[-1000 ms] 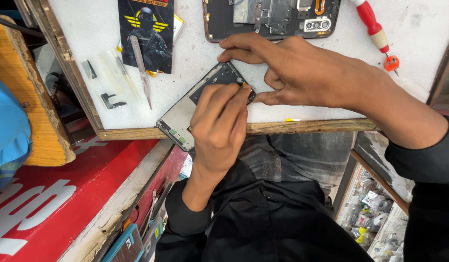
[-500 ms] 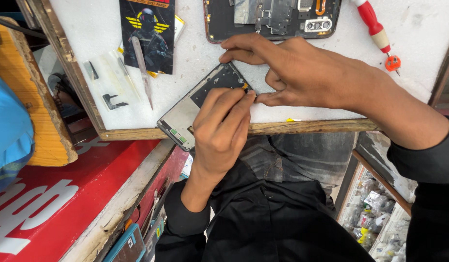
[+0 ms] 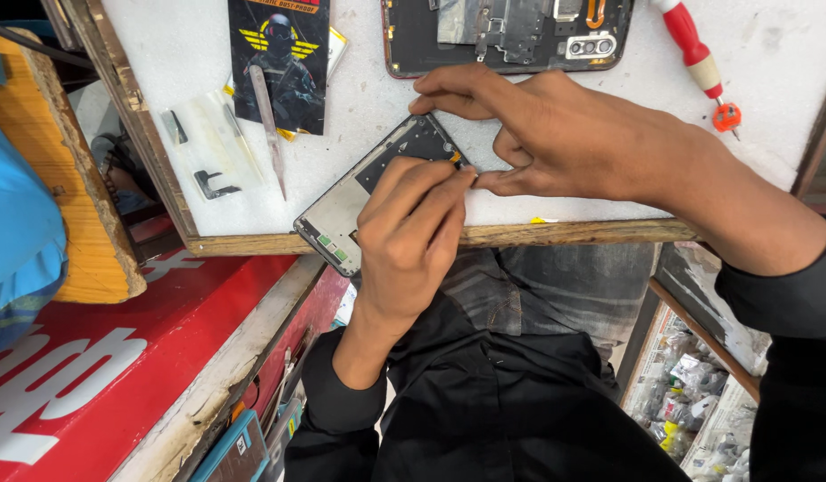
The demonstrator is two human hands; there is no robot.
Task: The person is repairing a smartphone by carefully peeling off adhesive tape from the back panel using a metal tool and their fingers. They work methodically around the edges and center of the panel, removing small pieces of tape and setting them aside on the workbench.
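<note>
- A phone screen panel [image 3: 355, 201] lies back side up and slantwise on the white counter [image 3: 609, 192], its lower corner overhanging the counter's wooden front edge.
- The left hand [image 3: 408, 241] rests on top of the panel, fingers curled, fingertips [image 3: 462, 176] pressed at the panel's upper right edge; whether its grip pinches anything small there cannot be told.
- The right hand [image 3: 565, 134] comes in from the panel's right side, forefinger stretched over the panel's top corner, thumb tip meeting the left fingertips at the same edge. Its grip looks like a light pinch on the panel's rim.
- Just beyond the panel, farther from the person, lies an opened phone body [image 3: 507, 36] with its inner parts showing.
- Right of that body lies a red-handled screwdriver [image 3: 694, 54].
- Left of the panel lie metal tweezers [image 3: 268, 125], tip resting on a dark printed card [image 3: 283, 54], and beside them a clear bag of small parts [image 3: 203, 147].
</note>
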